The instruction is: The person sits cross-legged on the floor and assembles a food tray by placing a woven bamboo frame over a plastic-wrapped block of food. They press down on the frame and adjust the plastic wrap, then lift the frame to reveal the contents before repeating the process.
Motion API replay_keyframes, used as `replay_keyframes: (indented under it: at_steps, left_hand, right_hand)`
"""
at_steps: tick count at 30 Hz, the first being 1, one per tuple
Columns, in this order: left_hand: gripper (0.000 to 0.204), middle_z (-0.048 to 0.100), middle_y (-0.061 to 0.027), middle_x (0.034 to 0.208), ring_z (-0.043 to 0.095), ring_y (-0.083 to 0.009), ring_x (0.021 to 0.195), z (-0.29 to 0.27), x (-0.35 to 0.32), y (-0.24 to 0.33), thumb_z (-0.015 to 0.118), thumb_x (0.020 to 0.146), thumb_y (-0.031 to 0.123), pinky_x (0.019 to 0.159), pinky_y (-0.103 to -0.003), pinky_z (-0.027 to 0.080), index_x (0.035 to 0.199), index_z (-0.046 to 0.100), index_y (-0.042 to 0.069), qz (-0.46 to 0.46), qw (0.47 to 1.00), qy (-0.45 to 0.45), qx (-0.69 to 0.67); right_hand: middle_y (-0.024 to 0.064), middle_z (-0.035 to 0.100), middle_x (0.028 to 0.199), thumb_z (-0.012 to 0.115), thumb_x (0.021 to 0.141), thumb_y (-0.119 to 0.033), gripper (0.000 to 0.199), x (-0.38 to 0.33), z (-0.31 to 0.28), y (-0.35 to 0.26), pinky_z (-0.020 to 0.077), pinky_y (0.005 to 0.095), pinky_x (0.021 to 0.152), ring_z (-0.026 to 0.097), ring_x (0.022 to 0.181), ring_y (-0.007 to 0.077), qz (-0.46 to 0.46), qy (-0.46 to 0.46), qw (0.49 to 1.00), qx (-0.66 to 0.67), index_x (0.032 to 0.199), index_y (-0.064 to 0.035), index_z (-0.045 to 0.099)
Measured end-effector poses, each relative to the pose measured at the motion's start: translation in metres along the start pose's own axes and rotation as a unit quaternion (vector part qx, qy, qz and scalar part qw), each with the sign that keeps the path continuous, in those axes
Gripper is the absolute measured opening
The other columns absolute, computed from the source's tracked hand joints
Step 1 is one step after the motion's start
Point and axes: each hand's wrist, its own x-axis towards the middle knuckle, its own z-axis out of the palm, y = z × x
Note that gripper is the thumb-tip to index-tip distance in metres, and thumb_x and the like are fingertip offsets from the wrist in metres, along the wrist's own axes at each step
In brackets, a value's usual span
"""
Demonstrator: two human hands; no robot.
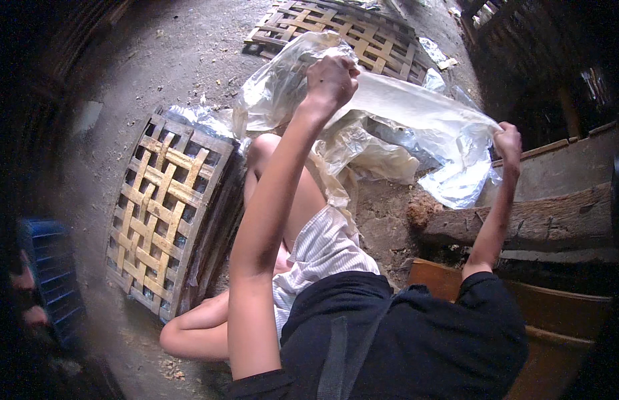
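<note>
A large crumpled sheet of clear, slightly yellowed plastic film is stretched between my two hands. My left hand, raised in front of me, is closed in a fist on one part of its edge. Off to the right, my right hand grips the far corner, and the film runs taut along its top between them. Loose folds hang down below, over my knee and the ground. Both sets of fingertips are partly hidden by the fists.
At my left stands a stack of woven bamboo panels in wooden frames, with plastic between. More woven panels lie ahead on the dirt floor. A rough wooden beam lies at right, and a blue slatted crate is far left.
</note>
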Motion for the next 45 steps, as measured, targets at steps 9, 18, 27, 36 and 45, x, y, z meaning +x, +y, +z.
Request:
replay_keyframes:
  at_steps: [9,18,27,36,45]
  left_hand:
    - [0.016,0.078,-0.0153,0.088,0.076,-0.0355,0.090,-0.052,0.036,-0.011,0.074,0.085,0.033,0.085,-0.049,0.061,0.090,0.082,0.020,-0.090,0.990,0.111,-0.004]
    - [0.027,0.073,-0.0138,0.104,0.072,-0.0201,0.096,-0.393,-0.020,-0.094,0.063,0.099,0.025,0.087,-0.033,0.056,0.111,0.075,0.004,-0.026,0.937,0.349,-0.012]
    - [0.031,0.075,-0.0099,0.113,0.068,-0.0190,0.108,-0.433,-0.409,-0.105,0.056,0.092,-0.009,0.095,-0.031,0.051,0.113,0.076,0.002,-0.154,0.897,0.354,0.218]
    - [0.034,0.072,-0.0099,0.101,0.068,-0.0194,0.093,-0.340,-0.583,-0.162,0.061,0.086,-0.012,0.080,-0.029,0.049,0.112,0.078,0.004,-0.353,0.841,0.372,0.174]
    - [0.021,0.072,-0.0140,0.101,0.070,-0.0271,0.095,-0.286,-0.582,-0.152,0.071,0.090,-0.001,0.086,-0.035,0.054,0.110,0.076,0.000,-0.408,0.850,0.293,0.161]
  right_hand:
    - [0.0204,0.071,0.129,0.045,0.103,-0.068,0.080,0.042,-0.029,-0.044,0.0562,0.0395,0.093,0.074,0.104,0.0290,-0.210,-0.133,0.814,0.524,0.139,0.0022,0.057]
    - [0.0172,0.064,0.143,0.045,0.105,-0.029,0.052,0.068,-0.082,-0.357,0.0475,0.0415,0.112,0.065,0.126,0.0284,-0.395,-0.188,0.649,0.623,0.145,0.0020,0.056]
    - [0.0311,0.046,0.156,0.037,0.071,0.013,0.088,-0.172,-0.025,-0.536,0.0328,0.0435,0.122,0.044,0.147,0.0395,-0.542,-0.142,0.679,0.475,0.158,0.0004,0.036]
    - [0.0282,0.062,0.126,0.049,0.078,0.007,0.067,-0.290,0.110,-0.542,0.0470,0.0440,0.099,0.063,0.115,0.0354,-0.579,-0.176,0.681,0.412,0.145,-0.0039,0.049]
    - [0.0231,0.067,0.101,0.064,0.082,-0.004,0.043,-0.288,0.145,-0.500,0.0501,0.0385,0.080,0.066,0.087,0.0277,-0.492,-0.194,0.736,0.423,0.125,-0.0023,0.063]
